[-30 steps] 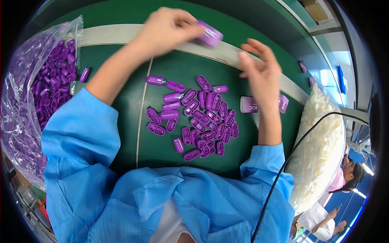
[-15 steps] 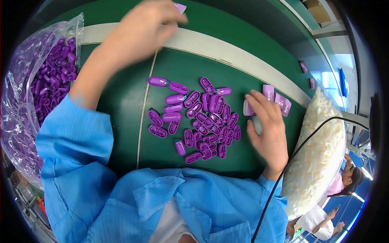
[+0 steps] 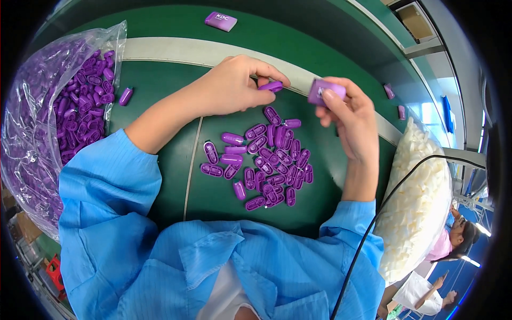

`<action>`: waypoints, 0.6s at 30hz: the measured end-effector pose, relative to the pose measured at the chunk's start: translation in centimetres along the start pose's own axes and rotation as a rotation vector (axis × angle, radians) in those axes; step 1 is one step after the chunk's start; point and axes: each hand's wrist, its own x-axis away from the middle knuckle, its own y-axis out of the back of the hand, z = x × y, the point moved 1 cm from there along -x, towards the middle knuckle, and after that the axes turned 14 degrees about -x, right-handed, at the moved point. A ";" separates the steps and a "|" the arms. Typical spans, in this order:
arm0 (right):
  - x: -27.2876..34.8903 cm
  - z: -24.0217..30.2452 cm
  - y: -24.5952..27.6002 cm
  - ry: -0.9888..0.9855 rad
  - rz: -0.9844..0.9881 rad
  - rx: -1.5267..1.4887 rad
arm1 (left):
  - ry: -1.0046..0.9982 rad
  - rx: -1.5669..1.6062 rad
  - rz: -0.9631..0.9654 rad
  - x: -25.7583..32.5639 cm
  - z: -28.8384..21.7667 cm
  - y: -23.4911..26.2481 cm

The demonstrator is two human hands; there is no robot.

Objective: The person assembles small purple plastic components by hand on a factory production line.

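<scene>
My left hand [image 3: 242, 85] is closed on a small oval purple plastic case [image 3: 273, 87], pinched between thumb and fingers above the far side of the work surface. Opposite it, my right hand [image 3: 349, 114] is raised and grips a small rectangular lilac block [image 3: 326, 93], thumb across its front. The two held pieces are apart. Below and between my hands lies a loose pile of purple cases [image 3: 274, 154], some with their hollow side up. How many blocks the right hand holds is hard to see.
A clear bag of purple cases [image 3: 80, 106] stands at the left, a single case [image 3: 126, 96] beside it. Beyond the pale rail [image 3: 165, 50] lies another lilac block [image 3: 220, 21]. At the right are a bag of cream pieces [image 3: 418, 208] and a black cable [image 3: 362, 248]; people appear beyond.
My left hand has come back from the far rail toward the middle and now holds a purple case. My right hand has lifted from the surface, where lilac blocks lay, with one gripped.
</scene>
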 end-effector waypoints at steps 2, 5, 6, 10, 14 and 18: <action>-1.3 -1.5 -0.7 -0.007 0.040 -0.214 | 0.218 0.453 0.068 -0.5 0.5 -0.4; -1.9 -3.3 -1.6 -0.080 0.059 -0.319 | 0.273 0.665 0.014 -0.4 0.6 -1.2; -1.9 -3.7 -1.5 -0.090 0.057 -0.320 | 0.293 0.803 -0.034 -0.3 0.7 -1.4; -1.7 -4.1 -1.8 -0.020 0.003 -0.265 | 0.174 0.655 -0.098 -0.1 0.7 -1.2; -0.9 -3.4 -2.6 0.035 0.010 -0.151 | 0.139 0.370 -0.161 0.5 -0.1 -1.0; -0.5 -3.1 -2.8 0.051 0.001 -0.133 | 0.133 0.425 -0.179 0.9 0.2 -1.4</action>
